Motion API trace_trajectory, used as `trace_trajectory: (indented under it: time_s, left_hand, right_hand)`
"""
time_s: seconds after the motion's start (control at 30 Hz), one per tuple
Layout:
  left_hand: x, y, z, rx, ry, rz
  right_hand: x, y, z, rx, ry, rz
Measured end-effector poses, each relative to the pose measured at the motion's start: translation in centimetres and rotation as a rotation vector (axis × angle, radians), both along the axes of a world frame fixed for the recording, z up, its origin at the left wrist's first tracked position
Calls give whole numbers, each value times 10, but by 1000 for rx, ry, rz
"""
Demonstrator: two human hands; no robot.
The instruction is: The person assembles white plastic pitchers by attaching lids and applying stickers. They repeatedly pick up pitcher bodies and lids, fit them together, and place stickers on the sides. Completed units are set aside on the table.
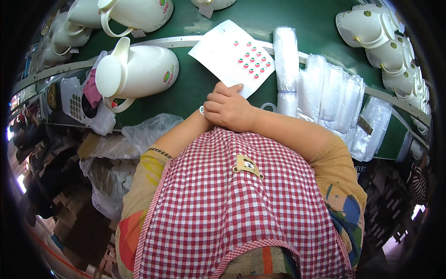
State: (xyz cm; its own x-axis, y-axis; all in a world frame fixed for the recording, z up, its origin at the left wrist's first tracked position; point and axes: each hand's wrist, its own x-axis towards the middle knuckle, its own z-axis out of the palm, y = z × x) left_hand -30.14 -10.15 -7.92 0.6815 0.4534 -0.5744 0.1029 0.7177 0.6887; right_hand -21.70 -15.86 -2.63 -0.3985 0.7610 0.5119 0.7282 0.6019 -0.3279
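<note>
My two hands are folded together at the table's near edge, in front of my apron. My right hand (230, 110) lies over my left, its fingers wrapped round it. Of my left hand (225, 89) only a part shows above, and its fingers are mostly hidden. Just beyond it lies a white sheet of round red-and-green stickers (232, 56), its near corner beside my hands. A cream plastic jug (144, 69) with a handle and a round sticker rests on its side to the left.
Bundles of clear plastic bags (320, 88) lie right of the sheet. More cream jugs (139, 14) stand at the far left, and a row of jugs (399, 56) at the right. A metal rail (186, 42) crosses the green table (251, 14). Plastic-wrapped goods (111, 181) sit below left.
</note>
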Motion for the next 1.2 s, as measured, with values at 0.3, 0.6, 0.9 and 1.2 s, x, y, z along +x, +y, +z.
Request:
trace_trajectory:
  time_s: [0.3,0.6,0.9,1.2]
  left_hand:
    - [6,7,-7,-181,77,186]
    - [6,2,-12,-298,-72,230]
    - [-2,4,-12,-149,-50,123]
    - [-7,5,-13,-16,38,20]
  right_hand:
    - [67,-33,2,-340,552,-740]
    - [57,-54,-43,-741,791,-882]
    - [62,-50,-30,-737,692,-881]
    - [62,-49,-24,-635,370,-804]
